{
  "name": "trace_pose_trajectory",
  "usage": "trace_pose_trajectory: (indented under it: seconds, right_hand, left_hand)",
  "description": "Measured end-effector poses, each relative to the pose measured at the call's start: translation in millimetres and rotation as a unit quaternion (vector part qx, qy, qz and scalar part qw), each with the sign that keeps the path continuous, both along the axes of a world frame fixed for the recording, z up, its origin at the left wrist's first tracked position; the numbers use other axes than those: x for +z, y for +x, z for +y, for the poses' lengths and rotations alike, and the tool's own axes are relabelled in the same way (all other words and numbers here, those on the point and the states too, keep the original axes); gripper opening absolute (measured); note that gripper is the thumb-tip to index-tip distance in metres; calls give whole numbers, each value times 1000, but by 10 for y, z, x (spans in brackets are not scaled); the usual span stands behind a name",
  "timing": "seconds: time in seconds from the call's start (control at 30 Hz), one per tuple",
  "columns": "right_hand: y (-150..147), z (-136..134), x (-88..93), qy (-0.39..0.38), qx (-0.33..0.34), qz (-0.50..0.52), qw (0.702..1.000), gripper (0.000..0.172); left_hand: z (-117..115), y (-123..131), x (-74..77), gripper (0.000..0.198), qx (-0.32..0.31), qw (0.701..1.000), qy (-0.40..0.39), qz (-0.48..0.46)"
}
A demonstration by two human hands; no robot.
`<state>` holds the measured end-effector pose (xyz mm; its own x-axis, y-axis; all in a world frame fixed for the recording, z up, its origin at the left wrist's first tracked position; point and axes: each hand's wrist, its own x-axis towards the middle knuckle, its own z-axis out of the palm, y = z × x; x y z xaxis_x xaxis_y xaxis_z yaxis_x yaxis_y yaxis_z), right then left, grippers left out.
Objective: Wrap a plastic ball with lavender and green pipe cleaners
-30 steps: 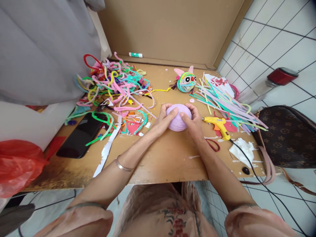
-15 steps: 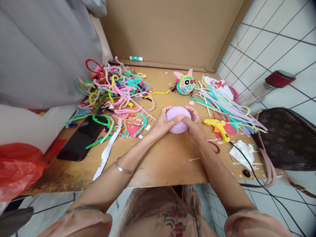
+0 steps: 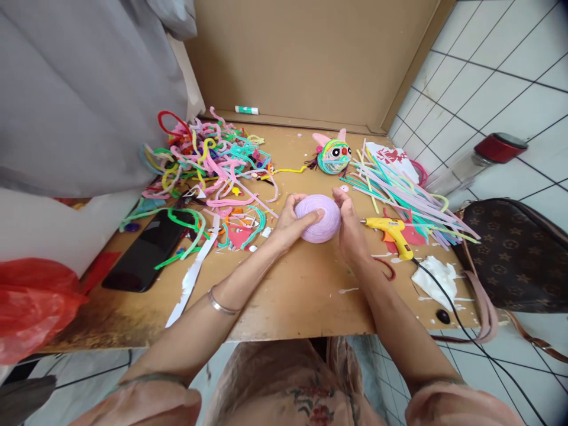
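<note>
A lilac ball (image 3: pixel 318 220), its surface ringed with fine coiled strands, sits in my left hand (image 3: pixel 293 223). The left thumb presses across its front and the fingers go round behind. At the ball's right side is my right hand (image 3: pixel 351 228), its fingers extended upward and its thumb off the ball's front; whether it still touches the ball is hard to tell. Beyond the hands stands a decorated ball with pink ears, eyes and a red nose (image 3: pixel 333 155). Right of my right hand lies a yellow glue gun (image 3: pixel 390 232), its nozzle toward that hand.
Tangled pipe cleaners (image 3: pixel 217 154) heap at the back left, near a black phone (image 3: pixel 144 254) and a torn paper strip (image 3: pixel 194 273). Straight pipe cleaners (image 3: pixel 403 189) lie right. A brown bag (image 3: pixel 510 254), white tissue (image 3: pixel 437 279) and black cord (image 3: pixel 470 334) occupy the right edge.
My right thumb has come off the ball's front, and the right hand has turned and opened at its side. The ball has tipped slightly left in my left hand.
</note>
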<state>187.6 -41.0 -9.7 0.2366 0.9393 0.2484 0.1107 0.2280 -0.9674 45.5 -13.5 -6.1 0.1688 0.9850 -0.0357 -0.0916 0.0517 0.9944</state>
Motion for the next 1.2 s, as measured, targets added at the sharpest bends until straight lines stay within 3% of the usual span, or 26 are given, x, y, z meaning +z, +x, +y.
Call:
trace_pose_trajectory:
  seconds: [0.13, 0.23, 0.3, 0.53, 0.8, 0.97, 1.2]
  right_hand:
    - [58, -77, 103, 97, -25, -194, 976, 58]
    - [75, -109, 119, 100, 21, -273, 956, 47]
    - [66, -117, 106, 97, 37, -282, 954, 42]
    - [27, -147, 113, 140, -6, -249, 958, 42]
    - [0, -177, 169, 142, 62, -278, 948, 43]
    - [86, -147, 162, 151, -22, -180, 972, 49]
    - [55, -134, 68, 150, 1, -355, 923, 47]
  left_hand:
    - [18, 6, -1, 68, 6, 1000, 0, 19]
    - [19, -4, -3, 74, -10, 999, 15, 38]
    - [12, -12, 6, 76, -28, 998, 27, 54]
    - [-43, 4, 93, 84, -53, 991, 53, 107]
    - [-40, -11, 74, 89, -83, 984, 98, 124]
    - [-53, -31, 84, 92, -84, 979, 103, 156]
    - [-56, -42, 95, 93, -92, 968, 113, 205]
